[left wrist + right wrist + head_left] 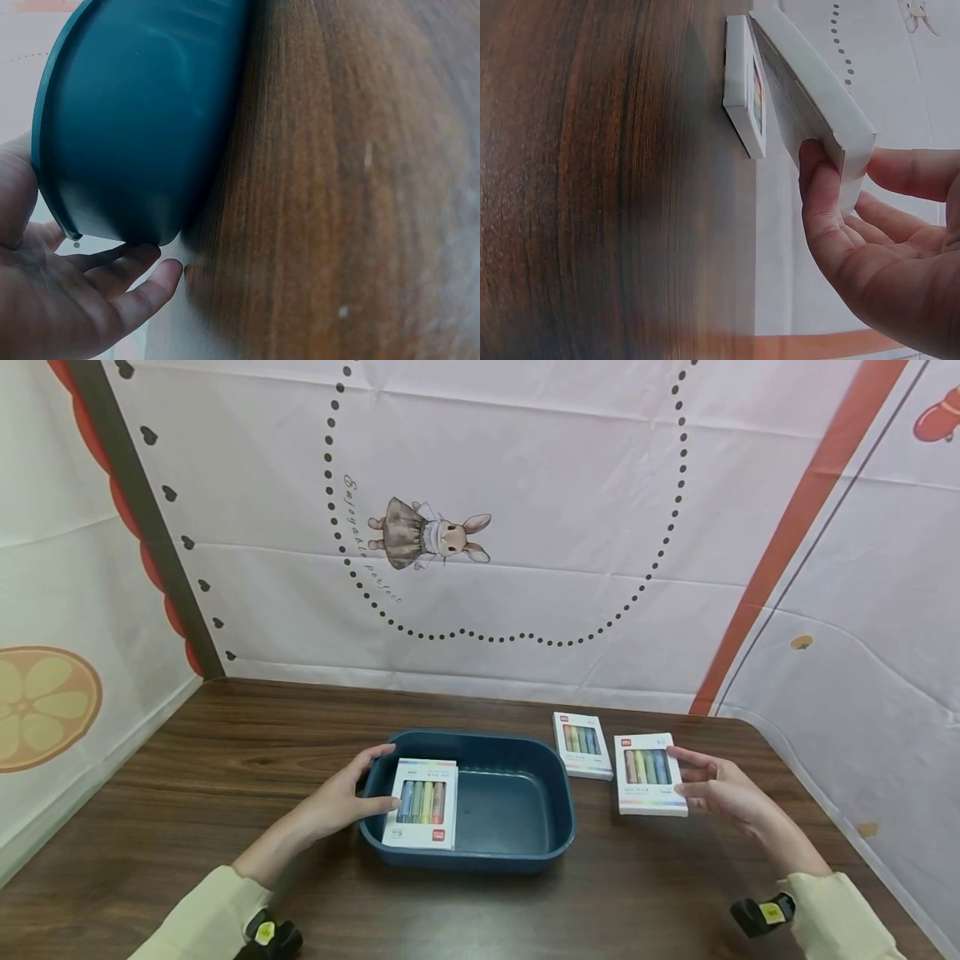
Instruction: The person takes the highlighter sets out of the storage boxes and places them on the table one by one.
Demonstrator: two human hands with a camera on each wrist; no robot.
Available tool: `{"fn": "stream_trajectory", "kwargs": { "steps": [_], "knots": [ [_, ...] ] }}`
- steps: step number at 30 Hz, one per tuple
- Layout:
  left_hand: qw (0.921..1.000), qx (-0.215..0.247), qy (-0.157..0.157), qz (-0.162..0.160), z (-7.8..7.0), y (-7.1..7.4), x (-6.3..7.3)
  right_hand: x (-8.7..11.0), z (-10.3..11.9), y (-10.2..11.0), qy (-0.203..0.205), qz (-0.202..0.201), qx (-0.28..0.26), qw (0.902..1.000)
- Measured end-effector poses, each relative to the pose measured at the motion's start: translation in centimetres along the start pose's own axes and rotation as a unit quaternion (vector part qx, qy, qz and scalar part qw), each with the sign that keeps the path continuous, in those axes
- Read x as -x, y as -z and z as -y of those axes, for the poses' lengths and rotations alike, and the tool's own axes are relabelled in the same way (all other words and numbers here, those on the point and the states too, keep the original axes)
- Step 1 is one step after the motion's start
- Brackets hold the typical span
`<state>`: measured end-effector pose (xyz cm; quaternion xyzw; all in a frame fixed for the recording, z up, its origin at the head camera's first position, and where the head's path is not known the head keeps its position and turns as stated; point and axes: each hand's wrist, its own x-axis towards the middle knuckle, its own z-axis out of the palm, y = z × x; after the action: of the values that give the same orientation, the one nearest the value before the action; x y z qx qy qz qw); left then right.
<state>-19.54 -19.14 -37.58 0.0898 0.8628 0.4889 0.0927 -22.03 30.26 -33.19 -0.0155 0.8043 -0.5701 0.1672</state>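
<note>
At the left end of a dark blue plastic bin [517,862], my left hand [339,797] grips the rim, its thumb reaching over the inside and other fingers against the outer wall [135,150]. A white box of coloured chalk [420,837] lies in the left part of the bin, its window facing up, beside the thumb. My right hand [723,789] pinches a second chalk box [652,802] by its right edge, thumb on the underside and fingers on top. That box [817,90] is tilted and held above the tabletop. A third chalk box [588,766] lies flat just left of it.
The brown wood-grain table [225,760] meets a white printed cloth [555,527] along its back and sides. The third box lies near the bin's back right corner.
</note>
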Motion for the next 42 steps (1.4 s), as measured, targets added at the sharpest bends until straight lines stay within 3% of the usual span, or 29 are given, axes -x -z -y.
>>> {"fn": "stream_trajectory", "kwargs": {
  "steps": [25,42],
  "knots": [
    [1.0,0.009,0.002,0.003,-0.1,0.0,0.1,-1.0,-1.4,0.4,0.0,0.013,0.046,0.9988],
    [1.0,0.007,0.006,0.0,-0.1,0.0,0.0,-1.5,-1.3,0.3,-0.004,-0.026,0.127,0.9916]
  ]
}}
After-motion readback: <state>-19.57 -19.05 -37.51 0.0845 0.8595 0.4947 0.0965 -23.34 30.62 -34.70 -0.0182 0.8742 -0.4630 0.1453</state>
